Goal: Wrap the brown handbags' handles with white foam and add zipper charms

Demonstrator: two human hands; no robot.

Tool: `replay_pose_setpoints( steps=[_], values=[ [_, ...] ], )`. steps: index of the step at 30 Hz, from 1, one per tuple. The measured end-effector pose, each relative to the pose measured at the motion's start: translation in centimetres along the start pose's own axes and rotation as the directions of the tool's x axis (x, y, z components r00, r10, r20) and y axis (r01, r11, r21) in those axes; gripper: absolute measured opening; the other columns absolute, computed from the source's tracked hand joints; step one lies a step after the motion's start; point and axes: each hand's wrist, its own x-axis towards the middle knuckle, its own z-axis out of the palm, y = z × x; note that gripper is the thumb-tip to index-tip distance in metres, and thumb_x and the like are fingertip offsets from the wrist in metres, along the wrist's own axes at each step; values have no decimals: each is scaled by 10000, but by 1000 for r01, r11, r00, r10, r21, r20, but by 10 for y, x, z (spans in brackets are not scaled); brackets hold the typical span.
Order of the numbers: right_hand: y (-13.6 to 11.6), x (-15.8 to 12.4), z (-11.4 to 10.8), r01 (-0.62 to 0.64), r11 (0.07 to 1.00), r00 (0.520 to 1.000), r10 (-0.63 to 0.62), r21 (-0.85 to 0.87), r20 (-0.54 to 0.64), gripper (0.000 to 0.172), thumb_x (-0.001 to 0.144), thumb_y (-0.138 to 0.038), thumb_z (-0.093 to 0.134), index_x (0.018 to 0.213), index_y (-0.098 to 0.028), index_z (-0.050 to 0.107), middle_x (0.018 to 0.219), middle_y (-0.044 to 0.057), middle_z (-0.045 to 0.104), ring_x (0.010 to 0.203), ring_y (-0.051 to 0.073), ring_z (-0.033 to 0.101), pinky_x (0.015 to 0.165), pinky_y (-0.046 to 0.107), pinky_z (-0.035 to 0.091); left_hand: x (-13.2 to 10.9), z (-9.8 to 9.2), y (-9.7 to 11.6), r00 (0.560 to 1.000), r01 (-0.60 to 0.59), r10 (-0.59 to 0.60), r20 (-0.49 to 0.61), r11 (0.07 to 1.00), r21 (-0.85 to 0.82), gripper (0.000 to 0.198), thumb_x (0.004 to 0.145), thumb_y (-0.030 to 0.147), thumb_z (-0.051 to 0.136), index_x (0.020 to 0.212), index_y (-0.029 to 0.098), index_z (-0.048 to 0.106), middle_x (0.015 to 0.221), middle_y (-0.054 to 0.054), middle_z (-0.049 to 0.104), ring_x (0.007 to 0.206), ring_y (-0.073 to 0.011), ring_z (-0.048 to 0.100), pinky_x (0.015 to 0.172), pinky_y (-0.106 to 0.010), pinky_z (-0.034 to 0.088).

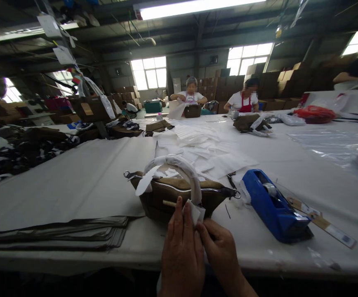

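A brown handbag (179,197) stands on the white table (83,177) in front of me, its handle (179,167) wrapped in white paper. At the near end of the handle, my left hand (182,251) and my right hand (220,251) meet at the bag's front. Both pinch the loose end of the white wrapping paper (195,212), fingers pressed together. A blue tape dispenser (273,206) lies just right of the bag.
Flat dark sheets (58,235) are stacked at the near left. White paper sheets (203,148) lie behind the bag. Paper tags (321,222) lie by the dispenser. Two people sit at the far end with other bags. Cardboard boxes line the back wall.
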Motion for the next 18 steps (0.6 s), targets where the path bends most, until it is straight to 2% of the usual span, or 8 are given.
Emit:
replay_pose_setpoints(
  steps=[3,7,10,11,13,15,16,18],
  values=[
    [1,-2,-5,-21,995,998,15,93,67,496,1007,-431,455,595,-171,546,586,1,524,544,117,488,514,212,408,-1,-4,-4,995,-26,32,95,998,-61,688,995,192,400,1605,127,89,1669,-169,173,1538,-275,186,1182,-454,349],
    [-4,-1,-9,-200,974,965,178,105,190,487,985,-513,487,634,-180,535,587,2,542,534,134,542,518,233,434,-6,-11,-8,976,-4,57,212,971,-240,783,998,463,456,1609,140,88,1681,-162,106,1549,-316,117,1218,-490,270],
    [-11,3,-12,-252,967,951,241,30,193,446,954,-504,563,641,-188,528,546,-15,543,494,129,558,517,231,433,-5,-20,-5,967,219,-107,231,810,-543,754,977,654,324,1574,194,303,1666,-113,218,1535,-316,187,1235,-474,238],
    [-13,4,-13,-245,969,952,236,22,193,450,957,-500,559,634,-189,526,545,-17,538,490,124,556,517,229,430,-3,-23,-5,938,344,-224,264,693,-634,717,980,653,324,1545,215,377,1643,-102,295,1518,-308,250,1232,-457,257],
    [-15,7,-16,-243,970,949,230,34,216,461,966,-495,544,628,-183,537,560,-20,523,485,113,547,508,222,421,0,-28,-7,821,548,-417,391,382,-744,649,970,606,445,1483,210,471,1544,-123,472,1432,-308,427,1178,-429,365],
    [-15,9,-19,-247,967,941,225,58,251,465,970,-491,538,631,-174,560,593,-18,517,488,105,548,497,215,419,4,-29,-13,697,671,-446,561,131,-730,652,888,570,627,1385,154,557,1353,-166,647,1250,-331,611,1023,-402,512],
    [-14,10,-19,-244,968,940,220,64,261,466,971,-487,537,632,-170,568,606,-16,517,494,104,553,499,213,423,6,-27,-17,657,715,-408,634,68,-696,648,844,572,679,1307,125,606,1240,-176,707,1146,-336,671,930,-384,553],
    [-14,9,-18,-228,972,942,206,52,265,469,977,-477,531,628,-166,570,625,-12,522,507,102,560,507,211,432,8,-23,-23,618,769,-331,713,68,-636,609,777,580,740,1152,105,670,1062,-163,762,1003,-328,718,822,-356,568]
  ],
)
